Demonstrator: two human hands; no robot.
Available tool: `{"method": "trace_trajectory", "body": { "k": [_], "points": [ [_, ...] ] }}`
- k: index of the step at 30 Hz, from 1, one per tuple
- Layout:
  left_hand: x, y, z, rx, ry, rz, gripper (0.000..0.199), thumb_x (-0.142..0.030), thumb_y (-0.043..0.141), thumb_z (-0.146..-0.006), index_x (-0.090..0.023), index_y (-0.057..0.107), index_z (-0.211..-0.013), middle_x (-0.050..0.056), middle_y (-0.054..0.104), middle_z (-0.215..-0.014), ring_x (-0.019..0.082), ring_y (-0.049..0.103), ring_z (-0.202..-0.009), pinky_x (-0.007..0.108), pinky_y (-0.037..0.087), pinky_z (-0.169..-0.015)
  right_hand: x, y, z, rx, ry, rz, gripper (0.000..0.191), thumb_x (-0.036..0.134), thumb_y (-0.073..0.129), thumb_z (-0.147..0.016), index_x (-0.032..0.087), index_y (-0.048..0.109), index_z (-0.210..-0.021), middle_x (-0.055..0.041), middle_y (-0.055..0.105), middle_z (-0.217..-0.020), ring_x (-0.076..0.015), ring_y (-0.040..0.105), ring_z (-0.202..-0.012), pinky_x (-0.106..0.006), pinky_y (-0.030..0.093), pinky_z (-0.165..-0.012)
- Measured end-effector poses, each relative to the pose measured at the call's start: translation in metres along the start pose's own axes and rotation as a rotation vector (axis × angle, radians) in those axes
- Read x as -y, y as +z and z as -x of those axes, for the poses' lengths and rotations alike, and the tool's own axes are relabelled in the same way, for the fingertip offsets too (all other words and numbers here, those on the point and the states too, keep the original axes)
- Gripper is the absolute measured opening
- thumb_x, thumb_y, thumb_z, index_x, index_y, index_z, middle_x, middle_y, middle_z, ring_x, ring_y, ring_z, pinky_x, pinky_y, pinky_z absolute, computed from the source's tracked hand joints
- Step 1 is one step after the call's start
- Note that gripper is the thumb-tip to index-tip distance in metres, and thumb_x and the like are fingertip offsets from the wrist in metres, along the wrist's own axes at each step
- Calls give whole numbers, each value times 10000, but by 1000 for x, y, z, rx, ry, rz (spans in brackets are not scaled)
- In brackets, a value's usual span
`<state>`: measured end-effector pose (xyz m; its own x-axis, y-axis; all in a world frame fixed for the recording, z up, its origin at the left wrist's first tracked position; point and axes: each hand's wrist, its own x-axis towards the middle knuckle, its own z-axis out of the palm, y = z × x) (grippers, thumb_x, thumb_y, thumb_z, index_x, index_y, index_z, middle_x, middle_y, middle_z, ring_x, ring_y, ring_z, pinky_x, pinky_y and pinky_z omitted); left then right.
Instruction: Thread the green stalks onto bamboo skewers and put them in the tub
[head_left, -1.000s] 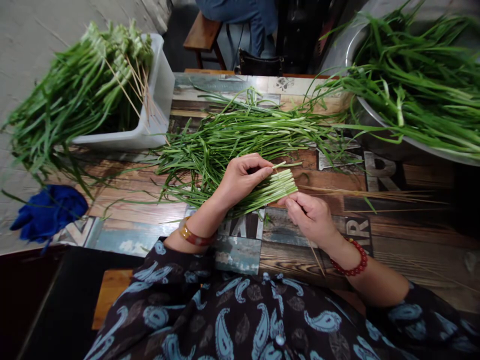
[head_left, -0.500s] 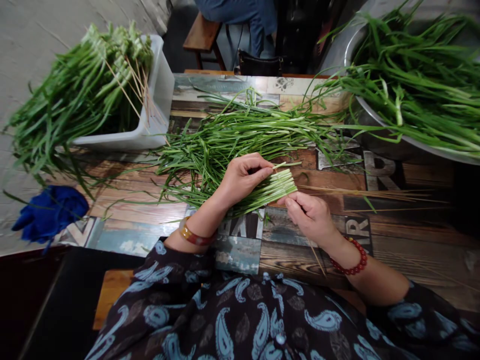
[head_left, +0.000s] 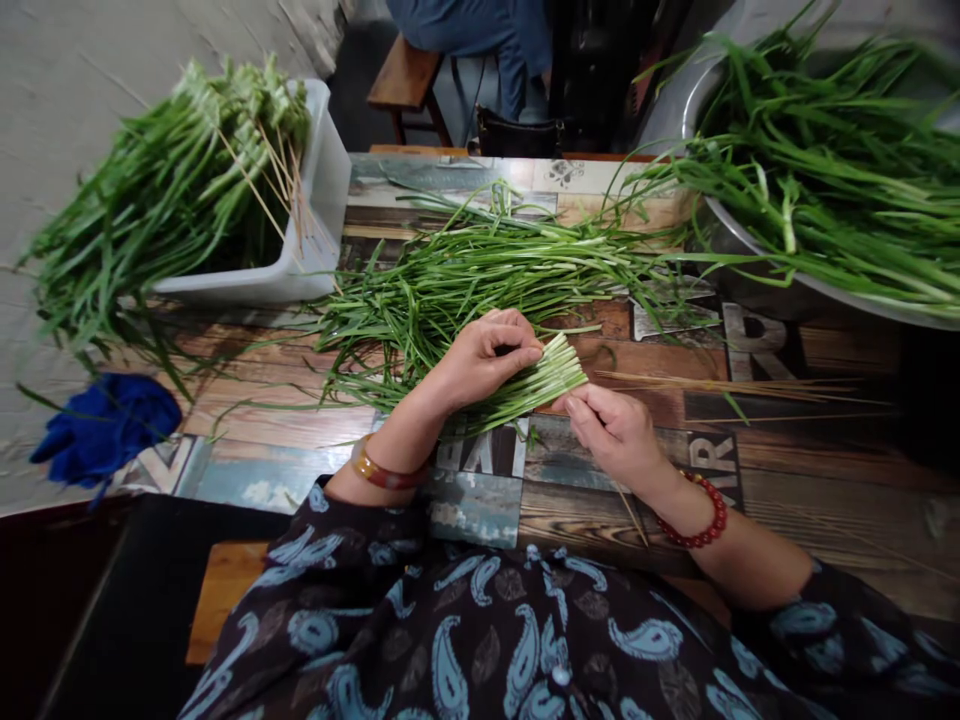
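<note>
Pale stem ends of a flat row of green chives (head_left: pixel 551 376) point right, side by side. My left hand (head_left: pixel 491 358) is closed on the row from above, its thumb and fingers near the upper stems. At the row's lower right corner, my right hand (head_left: pixel 616 430) pinches a thin wooden skewer (head_left: pixel 631 512), whose end sticks out below the palm. The skewer's other end is hidden at the stems. Behind both hands lies a loose heap of chives (head_left: pixel 487 262) on the wood-patterned table (head_left: pixel 585 505).
A white bin (head_left: pixel 315 200) at the left holds skewered chives. A metal bowl (head_left: pixel 739 235) of loose chives stands at the right. Several skewers (head_left: pixel 750 384) lie right of my hands. A blue cloth or glove (head_left: pixel 109 425) lies at the left edge. A person's legs (head_left: pixel 480 40) show beyond the table.
The single stem near my left fingertips now lies in line with the row. My left fingers have closed further over the upper stems. My right hand keeps its pinch.
</note>
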<state>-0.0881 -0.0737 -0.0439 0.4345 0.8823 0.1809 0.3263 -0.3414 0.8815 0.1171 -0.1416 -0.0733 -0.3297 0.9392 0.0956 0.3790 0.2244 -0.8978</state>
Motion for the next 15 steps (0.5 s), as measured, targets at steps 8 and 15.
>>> {"method": "trace_trajectory", "body": {
  "k": [8, 15],
  "points": [
    [0, -19, -12, -165, 19, -136, 218, -294, 592, -882, -170, 760, -946, 79, 717, -946, 181, 636, -908, 308, 479, -853, 3, 0, -3, -38, -141, 77, 222, 195, 490, -911, 185, 667, -777, 17, 624, -594, -99, 525, -501, -222, 420, -549],
    [11, 6, -53, 137, 72, -298, 185, -128, 590, -816, -143, 752, -905, 77, 716, -927, 164, 647, -847, 264, 475, -776, 1, 2, -2, -77, -220, 69, 226, 139, 495, -887, 185, 665, -747, -2, 701, -679, -108, 616, -594, -214, 454, -602]
  ]
}}
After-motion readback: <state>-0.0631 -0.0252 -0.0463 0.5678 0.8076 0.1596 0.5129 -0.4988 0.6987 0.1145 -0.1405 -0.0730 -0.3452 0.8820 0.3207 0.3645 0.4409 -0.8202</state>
